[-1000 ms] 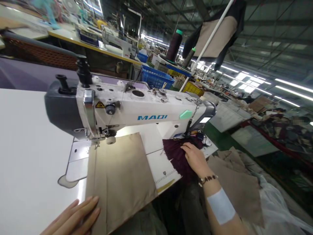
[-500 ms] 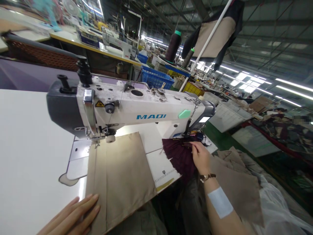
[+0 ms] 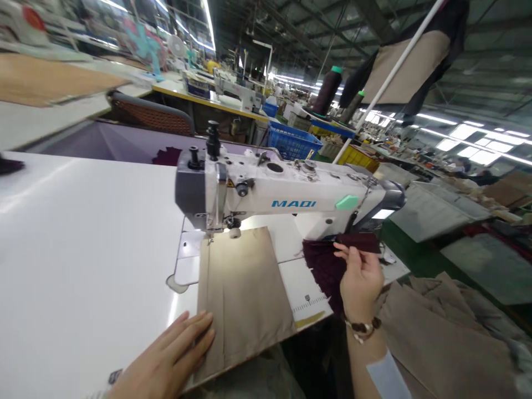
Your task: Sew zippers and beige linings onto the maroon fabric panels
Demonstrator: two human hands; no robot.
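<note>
A tan fabric panel lies on the white table with its far edge under the presser foot of the white MAQI sewing machine. My left hand rests flat on the panel's near left corner, fingers stretched out. My right hand is raised beside the machine's base and pinches a small dark maroon fabric piece. A stack of maroon pieces lies under it at the table's right edge.
Tan cloth is heaped to the right below the table. A white slanted pole and dark thread cones stand behind the machine. Blue and yellow crates and other sewing stations fill the background.
My right hand went from lying on the maroon stack to lifting one piece off it. The view swung left, so the machine now sits further right. My left hand stays on the panel.
</note>
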